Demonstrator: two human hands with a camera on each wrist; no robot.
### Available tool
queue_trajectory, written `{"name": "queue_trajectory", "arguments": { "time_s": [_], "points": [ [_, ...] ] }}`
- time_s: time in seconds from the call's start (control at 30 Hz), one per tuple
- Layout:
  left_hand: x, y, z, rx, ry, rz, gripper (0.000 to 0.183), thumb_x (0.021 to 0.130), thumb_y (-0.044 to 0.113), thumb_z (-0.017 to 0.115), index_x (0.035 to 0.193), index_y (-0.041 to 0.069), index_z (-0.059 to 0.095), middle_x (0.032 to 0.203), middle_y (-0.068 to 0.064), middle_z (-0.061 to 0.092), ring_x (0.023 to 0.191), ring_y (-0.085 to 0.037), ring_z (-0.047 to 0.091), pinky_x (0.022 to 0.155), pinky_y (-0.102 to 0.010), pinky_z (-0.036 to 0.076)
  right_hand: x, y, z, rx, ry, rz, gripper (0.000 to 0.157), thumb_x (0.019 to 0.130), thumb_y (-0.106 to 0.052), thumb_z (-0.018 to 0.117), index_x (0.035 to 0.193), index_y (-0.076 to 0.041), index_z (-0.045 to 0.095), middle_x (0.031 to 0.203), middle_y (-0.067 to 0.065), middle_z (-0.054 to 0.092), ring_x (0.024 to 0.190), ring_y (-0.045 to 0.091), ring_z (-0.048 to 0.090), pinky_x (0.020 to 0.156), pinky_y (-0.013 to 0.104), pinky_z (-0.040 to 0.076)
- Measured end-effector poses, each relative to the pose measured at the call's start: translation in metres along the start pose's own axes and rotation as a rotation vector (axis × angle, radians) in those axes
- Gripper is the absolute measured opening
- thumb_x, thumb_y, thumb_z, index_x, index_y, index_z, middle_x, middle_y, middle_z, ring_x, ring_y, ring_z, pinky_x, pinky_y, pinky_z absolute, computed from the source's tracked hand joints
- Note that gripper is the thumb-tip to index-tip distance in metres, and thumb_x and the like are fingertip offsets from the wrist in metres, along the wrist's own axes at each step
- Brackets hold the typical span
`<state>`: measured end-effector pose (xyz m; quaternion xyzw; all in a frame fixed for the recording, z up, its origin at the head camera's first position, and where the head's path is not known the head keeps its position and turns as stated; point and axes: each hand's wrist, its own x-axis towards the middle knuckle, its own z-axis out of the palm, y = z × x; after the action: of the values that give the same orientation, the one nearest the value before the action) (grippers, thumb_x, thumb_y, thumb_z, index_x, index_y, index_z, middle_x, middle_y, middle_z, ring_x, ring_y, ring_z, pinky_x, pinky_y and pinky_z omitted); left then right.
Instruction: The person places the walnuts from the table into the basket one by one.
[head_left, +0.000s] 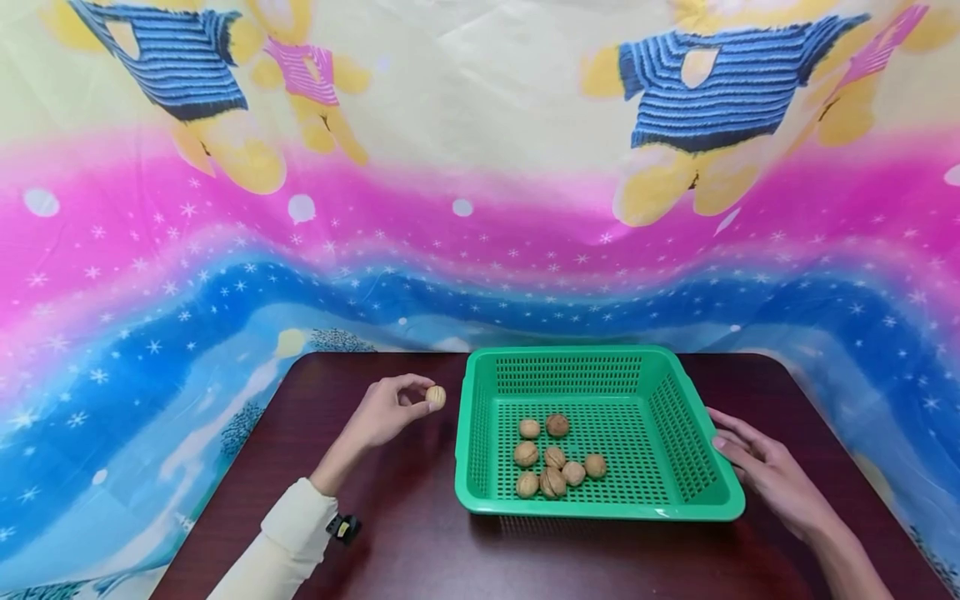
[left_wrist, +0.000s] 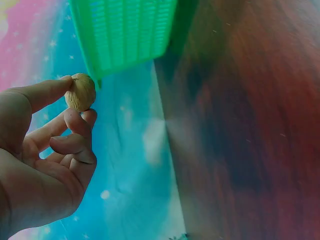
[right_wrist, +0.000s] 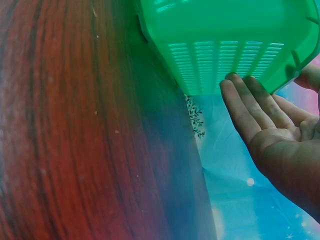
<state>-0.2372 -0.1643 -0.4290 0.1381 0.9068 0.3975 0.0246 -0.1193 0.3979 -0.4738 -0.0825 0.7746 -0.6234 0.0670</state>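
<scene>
A single walnut (left_wrist: 81, 93) is pinched between the fingertips of my left hand (head_left: 390, 408), left of the green plastic basket (head_left: 468, 450). In the left wrist view the thumb and fingers press on opposite sides of the nut, and the other fingers are bent below it. Several walnuts (head_left: 554, 482) lie on the basket's slotted floor, mostly toward its near left part. At the basket's right side, my right hand (head_left: 772, 479) holds the rim, its thumb at the lip. In the right wrist view its fingers (right_wrist: 245, 102) lie against the outer slotted wall.
The basket stands on a dark reddish-brown table (head_left: 405, 542) with rounded far corners. Behind and beside the table hangs a printed cloth (head_left: 465, 250) with bears and snowflakes. A small black device (head_left: 343, 528) is strapped at the left wrist.
</scene>
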Motion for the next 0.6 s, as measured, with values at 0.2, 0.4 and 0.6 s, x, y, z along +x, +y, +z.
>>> {"name": "queue_trajectory", "arguments": {
  "time_s": [0.2,0.4,0.6],
  "points": [
    [0.007,0.019,0.004,-0.010,-0.017,0.044,0.035,0.094,0.031,0.084,0.126,0.016,0.078,0.110,-0.002,0.079,0.073,-0.013,0.064,0.066,-0.031,0.051,-0.001,0.000,0.000,0.003,-0.006,0.006,0.059,0.118,-0.015,0.042,0.172,-0.004,0.020,0.136,-0.028,0.067,0.117,0.003,0.074,0.087,0.030,0.064],
    [0.015,0.038,0.013,-0.019,-0.036,0.084,0.035,0.094,0.032,0.085,0.125,0.017,0.079,0.108,0.000,0.080,0.071,-0.013,0.063,0.063,-0.029,0.050,-0.001,0.001,0.001,0.009,-0.015,0.004,0.059,0.118,-0.014,0.042,0.172,-0.004,0.019,0.136,-0.028,0.067,0.117,0.002,0.073,0.088,0.030,0.064],
    [0.022,0.056,0.025,-0.004,-0.094,0.146,0.033,0.098,0.031,0.082,0.128,0.017,0.078,0.111,0.000,0.079,0.066,-0.010,0.056,0.062,-0.027,0.046,-0.001,0.000,0.001,0.010,-0.016,-0.003,0.059,0.118,-0.014,0.042,0.172,-0.004,0.020,0.136,-0.026,0.068,0.117,0.003,0.073,0.088,0.030,0.064]
  ]
}}
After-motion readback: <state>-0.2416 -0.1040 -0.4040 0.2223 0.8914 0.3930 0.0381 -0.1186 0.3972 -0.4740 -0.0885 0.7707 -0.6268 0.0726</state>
